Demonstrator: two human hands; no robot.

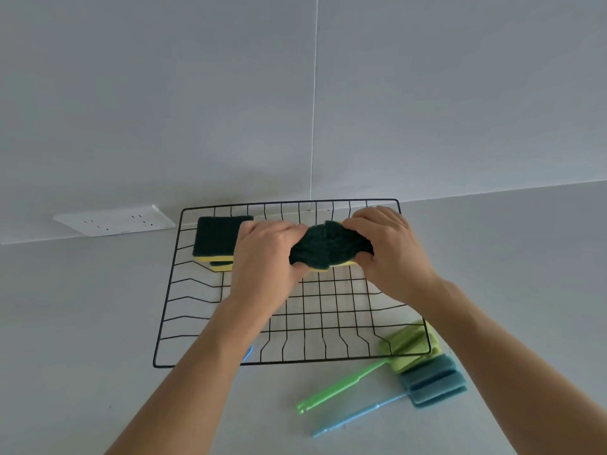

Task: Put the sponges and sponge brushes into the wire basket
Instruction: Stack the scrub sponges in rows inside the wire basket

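Observation:
A black wire basket (164,320) sits on the grey counter. Both hands hold one green-and-yellow sponge (328,249) above the basket's far middle, bent between them. My left hand (266,254) grips its left end and my right hand (391,247) grips its right end. A stack of two similar sponges (215,239) lies in the basket's far left corner. Outside the basket at the near right lie a green sponge brush (407,348) and a blue sponge brush (433,380), handles pointing left. A bit of a blue object (247,354) shows under my left forearm.
A white socket plate (115,221) lies on the wall behind the counter's far left. A grey wall rises right behind the basket. Bare counter lies to the left and right of the basket.

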